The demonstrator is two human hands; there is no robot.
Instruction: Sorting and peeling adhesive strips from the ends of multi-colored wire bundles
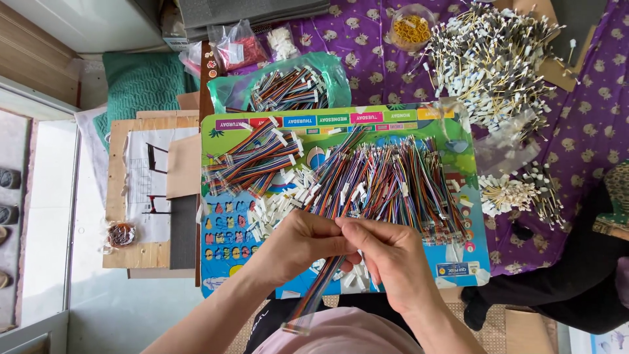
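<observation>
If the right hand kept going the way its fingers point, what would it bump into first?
The right hand points up-left at the left hand; their fingertips already meet around a rainbow ribbon cable. So probably the left hand's fingers first.

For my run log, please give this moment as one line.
left hand: pinches ribbon cable | right hand: pinches it too | behind: cable pile on colourful board

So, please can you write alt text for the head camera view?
Left hand and right hand pinch a strip of multicoloured ribbon wires above a colourful board heaped with similar wire bundles. White-tipped wires lie on purple cloth.
</observation>
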